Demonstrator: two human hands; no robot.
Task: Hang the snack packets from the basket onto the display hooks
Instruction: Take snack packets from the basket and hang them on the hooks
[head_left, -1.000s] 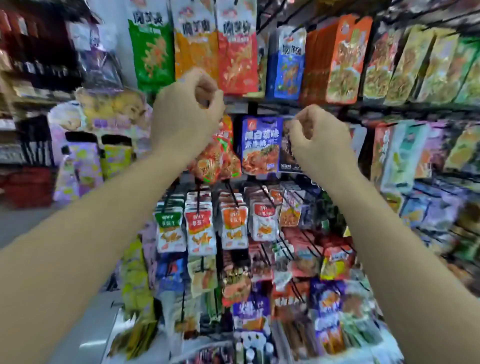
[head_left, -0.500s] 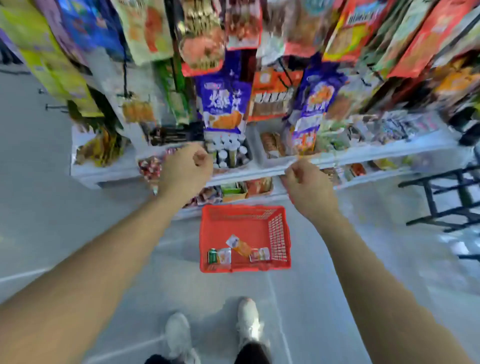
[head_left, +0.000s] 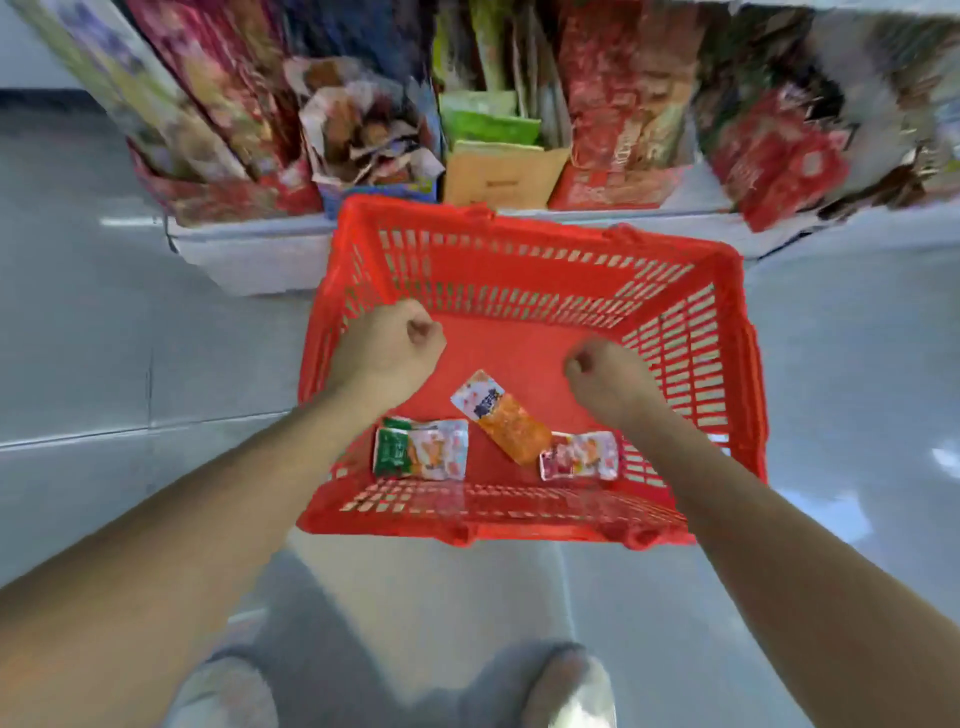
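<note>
Hovering over basket (head_left: 467, 291) | left hand (head_left: 387, 348), right hand (head_left: 608, 376): fingers curled, empty | orange packet (head_left: 501, 415) at 6 o'clock: light, crinkly, I judge; I'd pinch its white header.

Garments observed: grey trousers (head_left: 332, 639), blurred at the lower frame edge. Footwear: left shoe (head_left: 223, 696) and right shoe (head_left: 571, 686), both pale whitish-grey with rounded toes. Left forearm (head_left: 182, 519) and right forearm (head_left: 779, 545) are bare, as are the left hand (head_left: 384, 348) and right hand (head_left: 608, 379).

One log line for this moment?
left hand: fist, empty | right hand: fist, empty | basket: green packet, orange packet, red packet inside | pick: pending
</note>
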